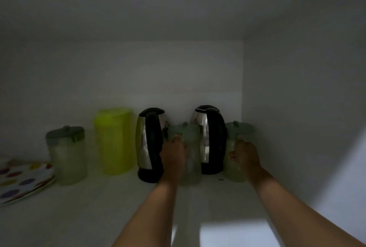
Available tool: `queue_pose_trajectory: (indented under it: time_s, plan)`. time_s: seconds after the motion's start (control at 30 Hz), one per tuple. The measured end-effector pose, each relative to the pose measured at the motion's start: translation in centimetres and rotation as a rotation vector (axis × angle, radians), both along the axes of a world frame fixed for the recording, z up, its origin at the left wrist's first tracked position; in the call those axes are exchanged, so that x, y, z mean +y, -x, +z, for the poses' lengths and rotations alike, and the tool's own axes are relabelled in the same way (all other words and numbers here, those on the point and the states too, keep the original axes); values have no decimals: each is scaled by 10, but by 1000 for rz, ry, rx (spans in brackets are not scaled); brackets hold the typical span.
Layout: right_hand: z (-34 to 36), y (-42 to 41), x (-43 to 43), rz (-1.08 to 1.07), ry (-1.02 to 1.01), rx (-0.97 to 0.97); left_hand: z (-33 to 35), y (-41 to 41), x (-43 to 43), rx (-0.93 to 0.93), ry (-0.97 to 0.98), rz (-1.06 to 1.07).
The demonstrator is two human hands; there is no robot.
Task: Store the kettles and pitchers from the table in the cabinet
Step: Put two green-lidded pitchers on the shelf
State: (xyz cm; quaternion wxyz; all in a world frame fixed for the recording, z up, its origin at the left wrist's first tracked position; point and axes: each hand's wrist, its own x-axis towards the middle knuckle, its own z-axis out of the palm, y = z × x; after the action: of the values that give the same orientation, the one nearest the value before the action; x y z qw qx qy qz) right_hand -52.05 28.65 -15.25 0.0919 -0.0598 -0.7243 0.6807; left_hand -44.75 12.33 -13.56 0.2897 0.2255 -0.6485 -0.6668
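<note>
Dim cabinet shelf (99, 217), both arms reached in deep. Left hand (174, 153) wrapped around a pale lidded pitcher (191, 143), wedged between two steel-and-black kettles (150, 143) (212, 139) near the back edge. Right hand (246, 153) closed on a second pale pitcher (235, 147), close to the back right corner. Risk judged: tight gaps, so a nudged kettle could tip; murk blurred the exact finger hold.
</note>
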Motion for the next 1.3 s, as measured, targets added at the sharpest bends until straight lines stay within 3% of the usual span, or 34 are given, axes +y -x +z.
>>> queue_pose_trajectory:
  time_s: [0.1,0.2,0.33,0.43,0.6,0.73,1.0,1.3]
  plan:
    - [0,-5,-2,21,2,-2,1,-8,6,8,44,-36]
    - [-3,-21,2,-44,6,-20,1,-27,12,-131,188,-56]
    - [-13,-51,17,-98,-45,-108,-2,-56,20,-176,229,-98]
    - [-22,-90,24,-162,-80,-123,-14,-76,15,-312,272,-96]
    - [-44,-168,33,-152,-139,-154,-25,-135,23,-341,366,-129]
    - [-29,-229,38,-60,-132,-134,-11,-194,36,-307,340,-82]
    - [-7,-365,28,185,-156,92,6,-352,54,-237,366,147]
    - [-40,-548,-25,601,-194,-6,-14,-591,38,-374,339,472]
